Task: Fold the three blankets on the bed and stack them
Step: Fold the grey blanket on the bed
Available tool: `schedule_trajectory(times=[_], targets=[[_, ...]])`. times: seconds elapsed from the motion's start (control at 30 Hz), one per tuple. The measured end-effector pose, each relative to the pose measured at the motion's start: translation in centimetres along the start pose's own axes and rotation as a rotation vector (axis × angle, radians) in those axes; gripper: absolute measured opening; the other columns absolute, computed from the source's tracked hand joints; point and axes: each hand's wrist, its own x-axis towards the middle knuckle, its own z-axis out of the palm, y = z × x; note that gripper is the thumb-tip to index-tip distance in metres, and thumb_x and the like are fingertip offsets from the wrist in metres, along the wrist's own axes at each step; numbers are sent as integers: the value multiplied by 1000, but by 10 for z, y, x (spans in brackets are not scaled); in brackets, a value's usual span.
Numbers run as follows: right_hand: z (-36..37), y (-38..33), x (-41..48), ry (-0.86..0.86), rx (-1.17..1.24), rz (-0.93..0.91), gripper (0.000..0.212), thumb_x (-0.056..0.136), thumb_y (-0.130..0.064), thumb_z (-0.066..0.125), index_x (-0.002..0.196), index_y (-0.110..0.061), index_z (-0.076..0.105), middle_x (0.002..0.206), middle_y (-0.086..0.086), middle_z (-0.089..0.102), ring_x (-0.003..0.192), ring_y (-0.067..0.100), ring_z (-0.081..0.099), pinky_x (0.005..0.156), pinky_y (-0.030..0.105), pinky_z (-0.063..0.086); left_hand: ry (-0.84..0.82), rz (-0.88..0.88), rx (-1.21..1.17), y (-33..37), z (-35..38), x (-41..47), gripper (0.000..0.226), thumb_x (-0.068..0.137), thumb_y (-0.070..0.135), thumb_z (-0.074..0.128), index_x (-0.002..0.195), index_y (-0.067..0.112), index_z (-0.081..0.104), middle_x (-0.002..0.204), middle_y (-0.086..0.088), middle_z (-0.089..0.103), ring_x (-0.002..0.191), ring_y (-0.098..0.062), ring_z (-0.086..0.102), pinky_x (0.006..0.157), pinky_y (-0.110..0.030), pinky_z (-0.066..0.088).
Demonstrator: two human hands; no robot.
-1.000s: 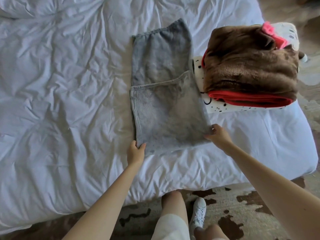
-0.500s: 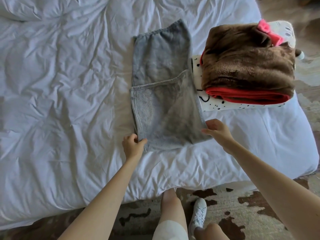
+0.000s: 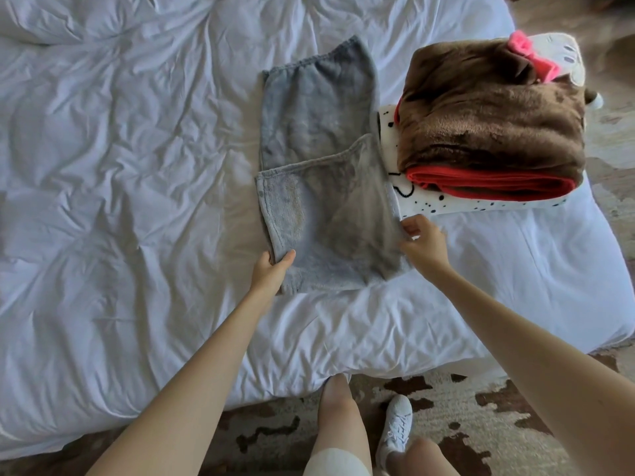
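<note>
Nearest to the camera are two bare knees and a white lace-up sneaker (image 3: 395, 429), standing on a beige rug with brown patches (image 3: 477, 420) at the near edge of the bed. The bed carries a crumpled white cover (image 3: 120, 207).

Both forearms reach forward over this edge. The left hand (image 3: 269, 271) grips the near-left corner of the grey fleece blanket (image 3: 326, 214): the thumb lies on top of the fabric and the fingers go under it. The right hand (image 3: 424, 243) is at the right edge of the same blanket, fingers curled; it seems to pinch the edge, but I cannot tell this for sure, because the contact is partly hidden.

The grey blanket lies in the middle of the bed, its near half folded over itself and the far part in a single strip.

Just to its right, farther away, a folded brown plush blanket with red lining (image 3: 491, 121) rests on a folded white blanket with black dots (image 3: 446, 204). A pink fluffy bow (image 3: 531, 55) shows at the far side of this stack.
</note>
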Motion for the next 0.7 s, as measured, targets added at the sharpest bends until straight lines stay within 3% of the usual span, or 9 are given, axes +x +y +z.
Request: schedule_trajectory(times=[0.1, 0.17, 0.23, 0.3, 0.4, 0.5, 0.57, 0.6, 0.7], targets=[[3, -6, 7, -107, -47, 47, 23, 79, -12, 72, 99, -13, 62, 85, -2, 61, 79, 15, 57, 70, 32, 48, -3, 83, 78, 3, -3, -4, 45, 96, 31, 58, 133, 7, 51, 133, -12, 57, 125, -32, 54, 105, -50, 45], [3, -9, 9, -140, -31, 84, 5, 81, -8, 63, 84, -6, 60, 74, 4, 56, 73, 21, 52, 65, 35, 43, -10, 128, 130, 4, -9, -7, 40, 97, 25, 54, 131, 6, 52, 121, -10, 60, 112, -27, 58, 97, -44, 49], [-2, -12, 3, -188, 181, 186, 7, 80, -3, 55, 77, 3, 54, 70, 9, 49, 71, 22, 46, 64, 33, 37, 8, 161, 92, 1, -15, -11, 19, 94, 17, 53, 106, 3, 59, 92, -10, 58, 84, -21, 56, 71, -36, 46], [-16, -9, -9, -223, 349, 273, 13, 79, -3, 53, 84, 7, 60, 74, 10, 54, 72, 21, 49, 66, 31, 38, 57, 119, 7, -3, -20, -16, 9, 91, 13, 53, 85, 8, 58, 78, -6, 58, 71, -20, 56, 58, -30, 43], [-39, 10, -33, -239, 397, 331, 14, 79, -2, 51, 70, -7, 60, 73, 8, 53, 73, 21, 46, 70, 30, 37, 89, 44, -73, -16, -29, -26, 14, 86, 7, 55, 74, 14, 59, 74, -1, 61, 70, -18, 57, 56, -27, 43], [-47, 45, -63, -221, 332, 418, 13, 75, 7, 48, 71, 0, 58, 83, 17, 53, 83, 29, 47, 87, 40, 41, 48, -32, -42, -40, -34, -42, 21, 77, 2, 61, 60, 13, 54, 60, 2, 55, 67, -21, 49, 57, -28, 37], [-46, 67, -79, -300, 195, 456, 14, 76, 5, 50, 77, 13, 61, 95, 28, 60, 95, 37, 54, 99, 44, 40, -41, -73, 17, -60, -36, -53, 9, 71, 5, 65, 67, 11, 59, 68, -1, 61, 72, -23, 55, 59, -27, 40], [-45, 76, -85, -367, 130, 460, 14, 76, 1, 52, 78, 10, 62, 101, 25, 61, 100, 34, 54, 98, 42, 40, -94, -88, 25, -68, -36, -58, 8, 70, 8, 66, 77, 11, 63, 78, -3, 66, 78, -23, 60, 63, -27, 43], [-39, 84, -94, -507, 73, 417, 7, 84, -14, 60, 78, -10, 63, 94, 6, 62, 93, 20, 55, 77, 28, 38, -186, -106, -17, -88, -33, -63, 25, 83, 28, 71, 105, 23, 60, 103, 9, 66, 95, -10, 62, 73, -23, 47]])
